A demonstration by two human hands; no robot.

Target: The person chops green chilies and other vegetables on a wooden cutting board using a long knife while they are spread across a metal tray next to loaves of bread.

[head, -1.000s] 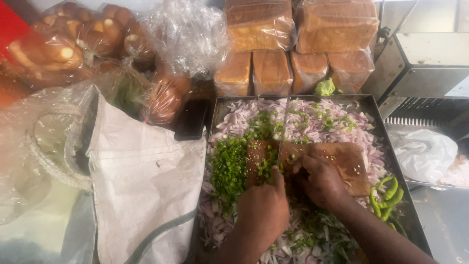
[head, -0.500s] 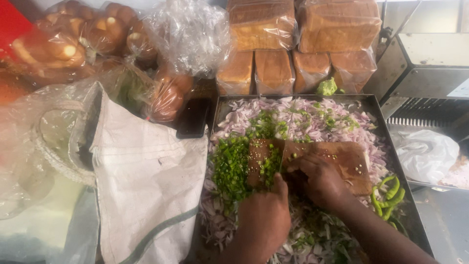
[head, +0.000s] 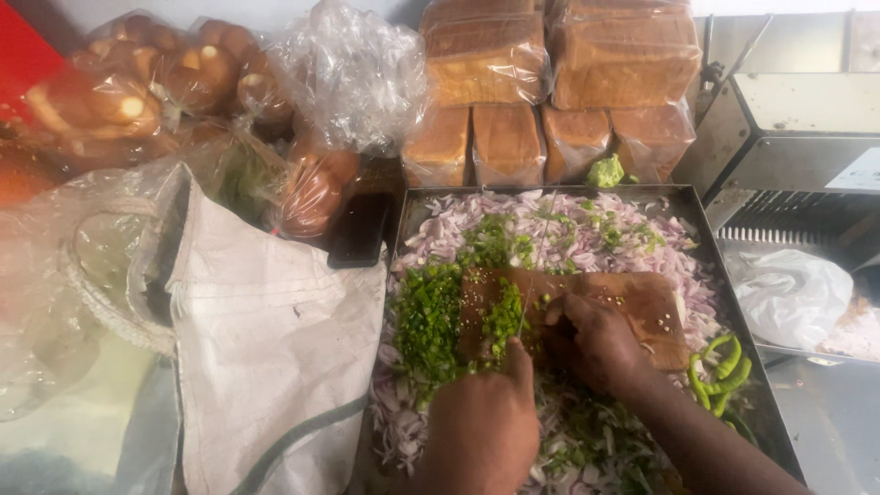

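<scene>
A wooden chopping board (head: 642, 302) lies on a heap of chopped onion in a metal tray (head: 408, 215). My right hand (head: 596, 344) is shut on a knife (head: 532, 284), whose thin blade stands edge-on over the board. My left hand (head: 486, 422) rests at the board's near edge with its fingers curled down beside a small pile of chopped greens (head: 502, 316); its fingertips are hidden. A larger heap of chopped greens (head: 426, 321) lies left of the board. Whole green chillies (head: 720, 367) lie at the tray's right side.
Wrapped bread loaves (head: 559, 55) are stacked behind the tray. Bagged buns (head: 137, 82) and clear plastic bags sit at the back left. A white woven sack (head: 266, 348) lies left of the tray, a dark phone (head: 359, 229) by its corner. A metal box (head: 797, 128) stands at the right.
Both hands stay over the board with only small shifts; the left hand has crept slightly closer to the small pile of greens.
</scene>
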